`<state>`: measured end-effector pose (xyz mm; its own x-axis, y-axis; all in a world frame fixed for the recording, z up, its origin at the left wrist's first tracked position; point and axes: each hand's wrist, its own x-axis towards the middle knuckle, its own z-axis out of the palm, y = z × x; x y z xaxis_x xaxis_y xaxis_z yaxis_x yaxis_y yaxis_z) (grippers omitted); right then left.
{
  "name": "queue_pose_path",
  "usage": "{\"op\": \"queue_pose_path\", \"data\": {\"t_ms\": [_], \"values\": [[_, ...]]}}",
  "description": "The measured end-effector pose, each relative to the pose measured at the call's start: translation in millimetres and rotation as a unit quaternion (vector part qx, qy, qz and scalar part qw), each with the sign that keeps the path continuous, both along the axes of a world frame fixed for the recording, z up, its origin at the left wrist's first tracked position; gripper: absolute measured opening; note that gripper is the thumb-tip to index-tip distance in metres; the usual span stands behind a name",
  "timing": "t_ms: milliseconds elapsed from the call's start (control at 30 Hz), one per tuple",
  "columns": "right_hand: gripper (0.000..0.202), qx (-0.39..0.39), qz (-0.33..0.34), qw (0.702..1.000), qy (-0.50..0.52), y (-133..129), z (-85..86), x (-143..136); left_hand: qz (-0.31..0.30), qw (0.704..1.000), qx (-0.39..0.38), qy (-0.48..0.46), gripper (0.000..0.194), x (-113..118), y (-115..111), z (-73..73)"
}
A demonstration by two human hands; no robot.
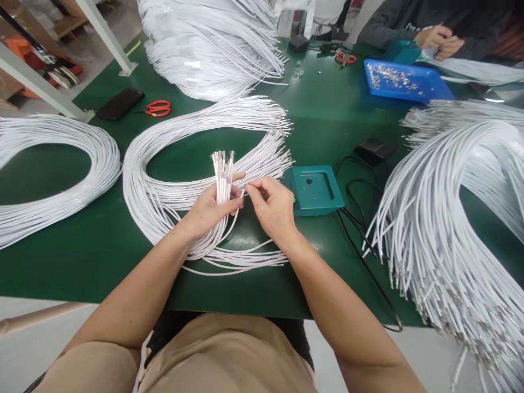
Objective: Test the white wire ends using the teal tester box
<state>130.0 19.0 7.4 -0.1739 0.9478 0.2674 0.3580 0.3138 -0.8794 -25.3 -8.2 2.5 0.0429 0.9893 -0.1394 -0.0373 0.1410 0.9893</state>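
Wire bundle: the upright bunch of white wires (222, 183) stands in the left hand (216, 206), above the green desk (249, 301) and in front of the middle coil (137, 158); its slim white strands end in small silvery tips at slightly uneven heights, then curve down below the fist.
Left hand: closed around the bunch, thumb across the front; most of its fingers are hidden behind the wires.
Right hand: thumb and forefinger (256, 191) of the right hand (271, 206) pinch a single wire (236, 213) just beside the bunch; the pinched end is covered by the fingertips, and the other fingers are folded out of sight.
Loose strands: several wires fan out low on the desk, their ends partly behind the right forearm.
Teal device: the dished box (302, 207) has its left side blocked by the right hand; a green light peeks past the hand.
Coils: the left coil (100, 147) is cut by the frame, the big heap (200, 43) by the top, the right pile (429, 229) by the right edge.
Blue tray: metallic bits, too small to identify, lie in the tray (429, 94).
Co-worker: cropped above; what the co-worker's hands (438, 39) hold is blurred.
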Motion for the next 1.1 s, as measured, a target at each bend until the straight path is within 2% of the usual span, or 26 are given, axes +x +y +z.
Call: {"op": "queue_pose_path", "data": {"t_ms": [67,200,333,400,500,600,767,1100], "values": [[0.021,0.062,-0.008,0.996,-0.068,-0.8,-3.8,-0.3,-0.011,0.999,-0.016,-0.029,0.050,-1.1,0.5,-0.6],[0.025,0.128,0.007,0.981,-0.149,-0.2,-10.0,-1.0,-0.023,0.996,-0.040,-0.076,0.046,-5.7,3.2,-3.8],[0.032,0.237,0.043,0.927,-0.286,3.1,-11.7,1.0,-0.024,0.991,-0.063,-0.118,0.044,-9.0,7.2,-6.7],[0.033,0.267,0.062,0.898,-0.345,6.0,-10.2,4.1,-0.019,0.990,-0.068,-0.120,0.043,-8.7,9.6,-8.6],[0.026,0.269,0.047,0.875,-0.400,12.7,-5.9,12.1,0.005,0.996,-0.049,-0.078,0.042,-6.1,12.7,-12.4],[0.021,0.233,0.025,0.869,-0.435,20.8,-2.6,21.8,0.020,0.999,-0.021,-0.016,0.042,-3.5,15.0,-15.6],[0.021,0.187,0.070,0.868,-0.455,29.3,-0.6,30.0,0.032,0.998,-0.012,0.056,0.041,-1.7,18.1,-17.8],[0.022,0.232,0.052,0.857,-0.457,33.9,-4.8,28.6,0.052,0.982,0.007,0.183,0.044,2.5,23.8,-27.9]]}}
